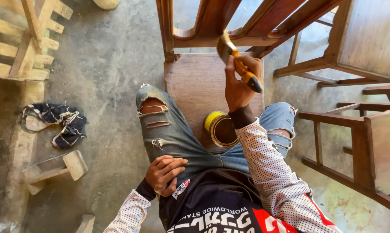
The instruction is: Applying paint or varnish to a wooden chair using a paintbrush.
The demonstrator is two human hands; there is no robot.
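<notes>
My right hand (239, 84) grips a paintbrush (238, 60) with an orange and black handle, its bristles touching the lower rail of a brown wooden chair's back (212, 41). The chair's seat (195, 82) lies between my knees. An open yellow tin (221, 128) with dark liquid stands on the seat's near edge, just below my right wrist. My left hand (164, 173) rests on my left thigh in torn blue jeans, fingers loosely curled, holding nothing.
More brown wooden chairs (359, 129) crowd the right side. A pale unfinished wooden frame (22, 39) lies at the top left. A dark bundled cloth (59, 123) and a small wooden block (56, 169) sit on the concrete floor to the left.
</notes>
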